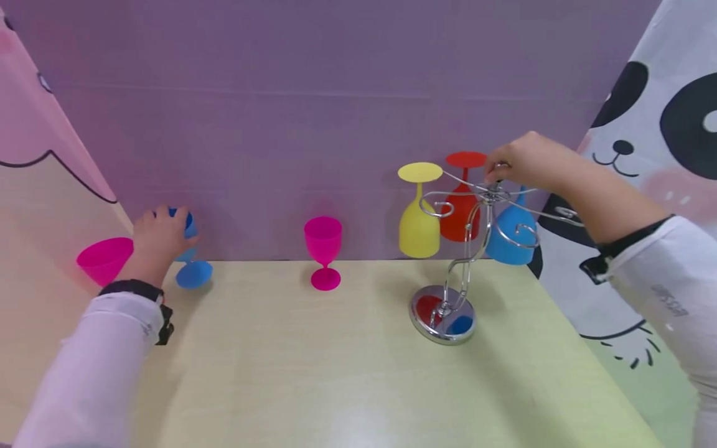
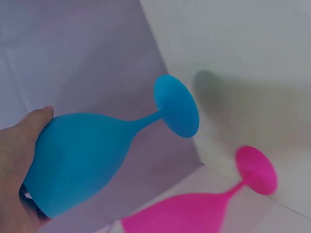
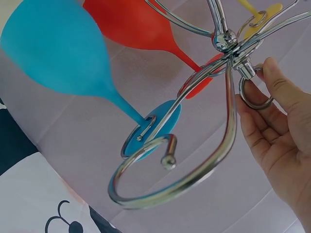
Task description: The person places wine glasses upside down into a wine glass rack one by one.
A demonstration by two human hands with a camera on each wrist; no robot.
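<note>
My left hand (image 1: 159, 239) grips a blue plastic goblet (image 2: 85, 158) round its bowl near the rim. The goblet's foot points down, and I cannot tell whether it touches the table. A pink goblet (image 1: 106, 258) stands just left of that hand, partly hidden by the wrist. My right hand (image 1: 529, 160) pinches the ring (image 3: 256, 103) on top of a chrome glass rack (image 1: 445, 323). From the rack's curled arms hang a yellow goblet (image 1: 420, 230), a red goblet (image 1: 459, 211) and a blue goblet (image 1: 512, 233), all upside down.
Another pink goblet (image 1: 323, 239) stands upright at the table's back edge, between the hands. The pale wooden table (image 1: 313, 373) meets a purple cloth backdrop (image 1: 280, 124). A panda-print sheet (image 1: 622, 186) borders the right side, and a printed sheet (image 1: 45, 186) the left.
</note>
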